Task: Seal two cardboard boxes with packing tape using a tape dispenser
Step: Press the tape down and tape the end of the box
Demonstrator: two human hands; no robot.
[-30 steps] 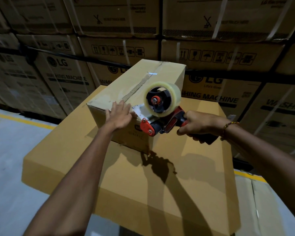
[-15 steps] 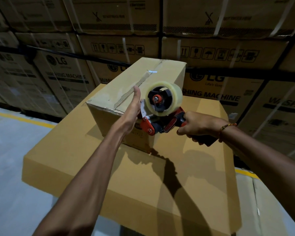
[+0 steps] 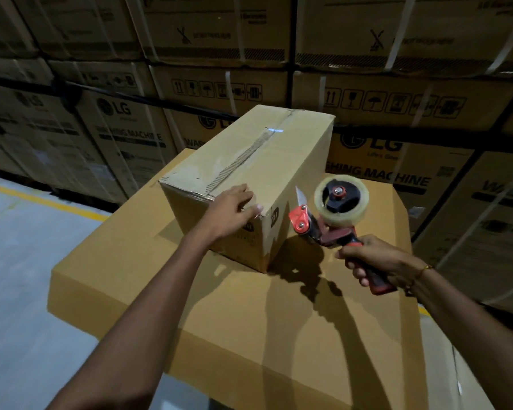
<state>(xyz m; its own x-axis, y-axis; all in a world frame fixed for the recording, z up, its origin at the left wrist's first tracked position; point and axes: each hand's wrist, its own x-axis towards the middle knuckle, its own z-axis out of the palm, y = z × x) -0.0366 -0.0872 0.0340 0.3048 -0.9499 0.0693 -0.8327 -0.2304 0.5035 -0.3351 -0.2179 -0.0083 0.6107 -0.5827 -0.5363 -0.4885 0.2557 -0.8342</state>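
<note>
Dim, warm light falls from above at about 11 o'clock. It brightens the top of the small cardboard box (image 3: pixel 249 173) and the large cardboard box (image 3: pixel 243 344) beneath it, while the small box's near face sits in shade. Hard, dark shadows of the tape dispenser (image 3: pixel 329 214) and the left forearm (image 3: pixel 160 291) stretch toward 5 o'clock. A bluish glint (image 3: pixel 274 130) shows on the box-top tape. The stacked washing-machine cartons (image 3: pixel 131 134) look murky and soft, and bow at 9 and 3 o'clock.

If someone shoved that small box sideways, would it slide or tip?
Probably slide: the small box is long and low, lying flat on the big carton. It looks stiff, with its corners square under the left hand. Its weight can't be judged.
</note>
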